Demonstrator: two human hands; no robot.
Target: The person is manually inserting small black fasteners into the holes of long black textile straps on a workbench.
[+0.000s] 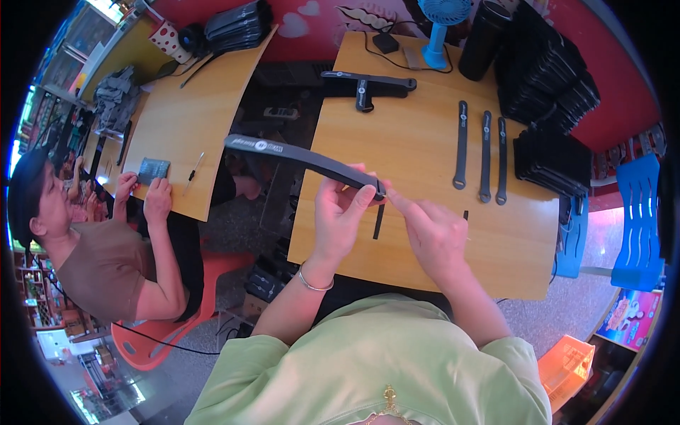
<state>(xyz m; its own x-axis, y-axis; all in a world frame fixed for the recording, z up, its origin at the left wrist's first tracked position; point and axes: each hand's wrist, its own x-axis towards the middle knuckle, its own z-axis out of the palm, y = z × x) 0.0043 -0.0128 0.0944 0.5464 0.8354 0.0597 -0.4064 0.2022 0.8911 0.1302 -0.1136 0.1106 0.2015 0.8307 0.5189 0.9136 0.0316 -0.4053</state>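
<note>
My left hand [338, 216] is closed around a dark grey strap [290, 154], thumb on top. The long end of the strap sticks out to the left above the table, with pale print near its tip. At its short end, a small black loop shows beside my left thumb. My right hand [432, 234] is at that end, index fingertip touching it and the other fingers curled; its thumb is hidden. A short black strip [378, 222] lies on the table between my hands. Another small dark strip [465, 215] shows beside my right hand.
Three straps [486, 156] lie side by side at right, with more straps [368, 86] at the far left of the table [418, 142]. Black stacks [549, 78], a dark tumbler [484, 41] and a blue fan [437, 35] stand behind. A co-worker [113, 262] sits at the left table.
</note>
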